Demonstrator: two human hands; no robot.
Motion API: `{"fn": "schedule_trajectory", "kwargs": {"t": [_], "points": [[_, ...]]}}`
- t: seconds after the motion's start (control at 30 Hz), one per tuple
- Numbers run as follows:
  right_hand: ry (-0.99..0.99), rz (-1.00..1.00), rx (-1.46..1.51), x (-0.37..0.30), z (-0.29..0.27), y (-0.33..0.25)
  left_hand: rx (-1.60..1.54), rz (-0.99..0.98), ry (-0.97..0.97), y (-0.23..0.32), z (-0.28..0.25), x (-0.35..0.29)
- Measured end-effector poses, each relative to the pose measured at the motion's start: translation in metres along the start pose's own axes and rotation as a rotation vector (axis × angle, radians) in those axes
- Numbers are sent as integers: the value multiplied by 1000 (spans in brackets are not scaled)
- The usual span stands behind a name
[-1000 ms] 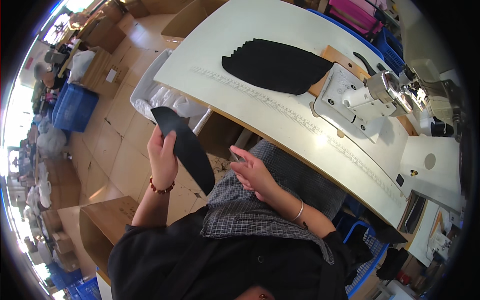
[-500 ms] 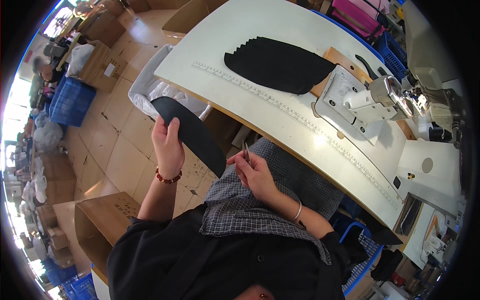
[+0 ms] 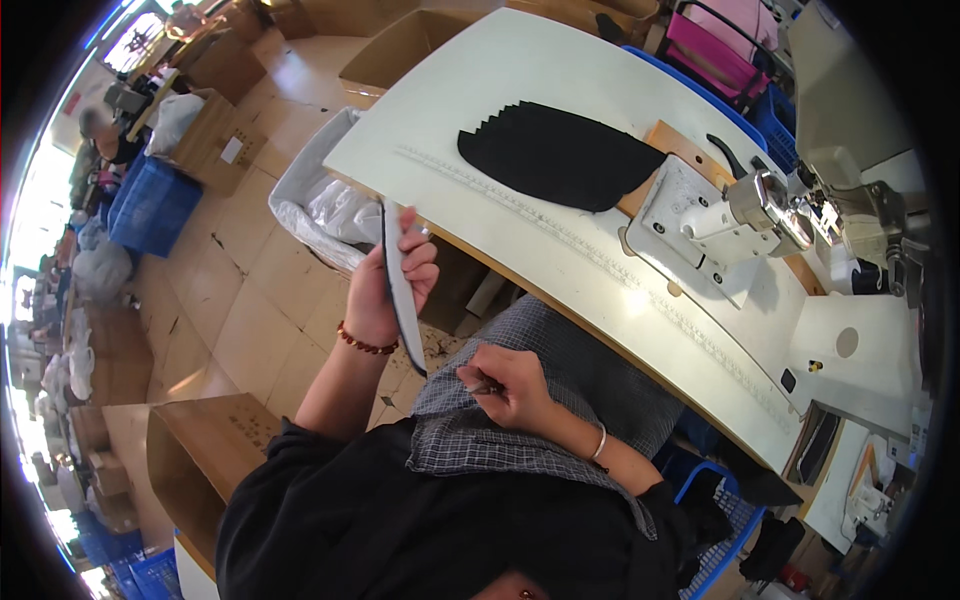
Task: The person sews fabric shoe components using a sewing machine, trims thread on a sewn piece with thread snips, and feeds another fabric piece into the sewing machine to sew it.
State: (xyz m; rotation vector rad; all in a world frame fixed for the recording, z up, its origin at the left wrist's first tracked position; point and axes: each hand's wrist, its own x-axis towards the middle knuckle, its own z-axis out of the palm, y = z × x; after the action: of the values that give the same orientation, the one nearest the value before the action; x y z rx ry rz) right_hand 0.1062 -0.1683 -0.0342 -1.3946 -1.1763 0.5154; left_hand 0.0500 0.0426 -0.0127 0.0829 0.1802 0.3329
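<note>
My left hand grips a long curved piece of dark material over the table's near left edge. The piece stands almost edge-on, a pale grey face showing between dark rims. Lower and to the right, my right hand is closed around a small metal two-pronged tool, mostly hidden by the fingers; whether it is snips or tweezers I cannot tell. The two hands are apart, the right one above my checked apron. On the white table lies a stack of black cut pieces with a stepped left end.
A sewing machine stands at the table's right, near a clear ruler along the tabletop. A white-lined bin is beside the table's left end. Cardboard box at lower left, blue basket at lower right. Another person is far left.
My left hand has moved right and turned the dark piece from its broad dark face to edge-on, showing its pale side. My right hand has dropped slightly, its tool now pointing less upward.
</note>
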Motion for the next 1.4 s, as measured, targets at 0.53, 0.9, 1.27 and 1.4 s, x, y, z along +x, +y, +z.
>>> {"fn": "schedule_trajectory", "kwargs": {"t": [0.53, 0.9, 1.27, 1.4], "points": [[-27, 294, -305, 8, -11, -9, -94, -186, -112, -16, 5, 7], [703, 479, -943, -82, -161, -50, 499, -44, -103, -10, -6, 12], [929, 622, -1514, -197, -288, -4, 721, -23, -209, -52, 36, 48], [1047, 467, -1512, -193, -269, -29, 856, -70, -295, -57, 42, 59]]}}
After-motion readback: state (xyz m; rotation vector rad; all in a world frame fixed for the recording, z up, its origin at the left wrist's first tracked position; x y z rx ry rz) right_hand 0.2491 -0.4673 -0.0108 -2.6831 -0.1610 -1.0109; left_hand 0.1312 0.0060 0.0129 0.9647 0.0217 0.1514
